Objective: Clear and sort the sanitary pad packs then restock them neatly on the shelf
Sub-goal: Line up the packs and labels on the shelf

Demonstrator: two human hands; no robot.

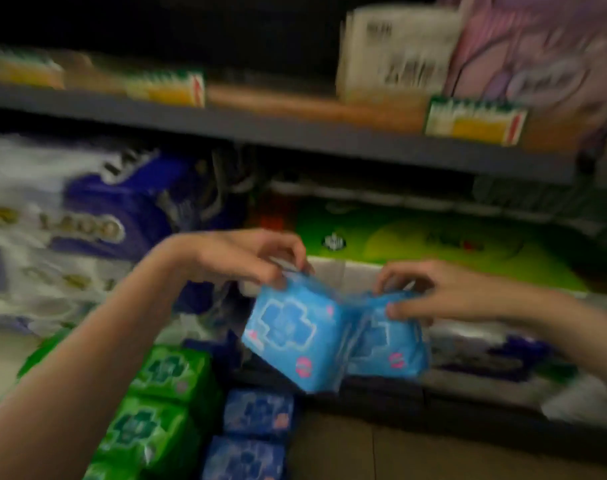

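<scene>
The view is blurred. Two light blue pad packs hang side by side in mid-frame. My left hand (246, 258) pinches the top edge of the left light blue pack (291, 334). My right hand (423, 292) grips the top of the right light blue pack (388, 344). Both packs are lifted in front of the lower shelf. Below left, green pad packs (156, 407) lie in a row, and dark blue pad packs (257, 431) lie beside them.
A grey upper shelf (295, 133) with yellow price tags (475, 121) carries a white pack (395, 50) and a pink pack (537, 57). Behind my hands sit a large white-and-purple bag (70, 220) and a green-topped pack (433, 240). Brown floor (433, 452) shows at bottom right.
</scene>
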